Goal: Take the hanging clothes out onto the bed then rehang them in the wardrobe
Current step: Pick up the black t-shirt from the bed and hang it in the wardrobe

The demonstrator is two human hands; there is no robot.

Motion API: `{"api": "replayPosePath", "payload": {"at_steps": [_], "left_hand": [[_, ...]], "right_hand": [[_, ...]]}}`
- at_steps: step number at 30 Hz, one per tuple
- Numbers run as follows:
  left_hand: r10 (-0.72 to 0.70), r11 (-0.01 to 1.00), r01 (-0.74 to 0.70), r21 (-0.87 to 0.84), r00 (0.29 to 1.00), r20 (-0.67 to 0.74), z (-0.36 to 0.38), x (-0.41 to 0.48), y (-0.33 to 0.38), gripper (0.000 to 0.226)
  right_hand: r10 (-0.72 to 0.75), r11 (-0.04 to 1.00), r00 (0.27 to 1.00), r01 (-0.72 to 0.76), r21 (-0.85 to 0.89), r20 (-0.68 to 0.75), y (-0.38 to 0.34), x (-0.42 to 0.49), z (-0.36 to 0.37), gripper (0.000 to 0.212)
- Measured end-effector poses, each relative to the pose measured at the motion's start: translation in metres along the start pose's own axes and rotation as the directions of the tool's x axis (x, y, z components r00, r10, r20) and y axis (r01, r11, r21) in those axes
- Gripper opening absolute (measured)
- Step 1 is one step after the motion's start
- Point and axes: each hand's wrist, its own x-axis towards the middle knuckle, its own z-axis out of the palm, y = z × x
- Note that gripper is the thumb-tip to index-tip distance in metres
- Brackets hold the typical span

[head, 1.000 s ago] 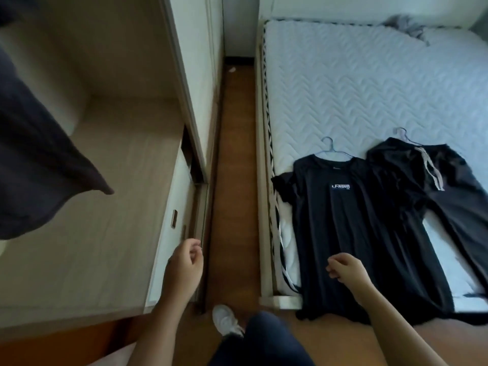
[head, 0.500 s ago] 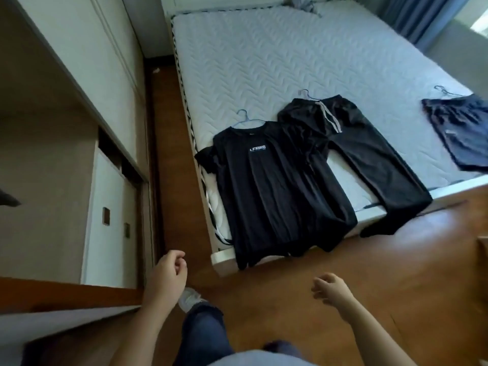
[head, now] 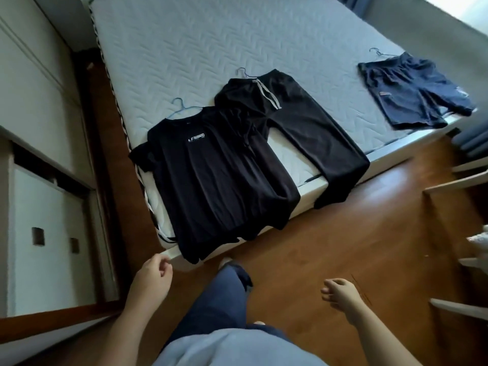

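While left grip (head: pixel 154 273) hangs loosely curled on nothing and right grip (head: pixel 340 293) slack-fingered, empty, both short of the bed (head: pixel 211 35), three garments lie at its near edge: black T-shirt (head: pixel 211 175), black trousers (head: pixel 303 128) touching it, navy shorts (head: pixel 412 93) well apart. Risk: hem and trouser legs overhang the bed's edge; pulling cloth instead of a hanger (head: pixel 182 107) hook could drag both onto the floor (head: pixel 343 233).

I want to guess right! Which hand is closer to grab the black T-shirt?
Probably the left hand: it is empty, right by the hem of the T-shirt. The right hand, also empty, is over the floor, farther off.
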Motion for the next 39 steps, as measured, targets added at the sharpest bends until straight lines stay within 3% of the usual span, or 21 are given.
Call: {"api": "replayPosePath", "payload": {"at_steps": [6,11,16,20,26,35,39], "left_hand": [[-0.149,0.989,0.15,-0.008,0.987,0.06,0.022,0.078,0.014,0.022],[-0.272,0.957,0.282,-0.062,0.953,0.136,0.026,0.167,0.043,0.025],[-0.324,0.937,0.337,-0.088,0.937,0.134,0.018,0.248,0.068,0.026],[-0.384,0.909,0.398,-0.125,0.916,0.119,0.018,0.305,0.079,0.028],[-0.56,0.782,0.507,-0.362,0.827,-0.051,0.01,0.385,0.075,0.026],[-0.425,0.904,0.388,-0.179,0.864,-0.271,-0.004,0.536,0.029,0.025],[-0.415,0.907,0.364,-0.212,0.859,-0.3,-0.011,0.596,0.016,0.03]], "right_hand": [[0.01,0.971,0.996,0.011,-0.24,0.087,-0.077,0.049,0.024,0.009],[0.0,0.939,0.999,0.018,-0.344,0.053,-0.175,0.101,0.035,0.009],[-0.14,0.814,0.977,0.207,-0.543,0.163,-0.306,0.15,0.091,0.021],[-0.212,0.778,0.933,0.341,-0.528,0.291,-0.383,0.171,0.148,0.015],[-0.318,0.69,0.867,0.488,-0.534,0.383,-0.475,0.228,0.222,0.005],[-0.561,0.527,0.76,0.634,-0.567,0.329,-0.606,0.327,0.31,0.028],[-0.621,0.432,0.713,0.658,-0.617,0.326,-0.635,0.361,0.335,0.039]]}}
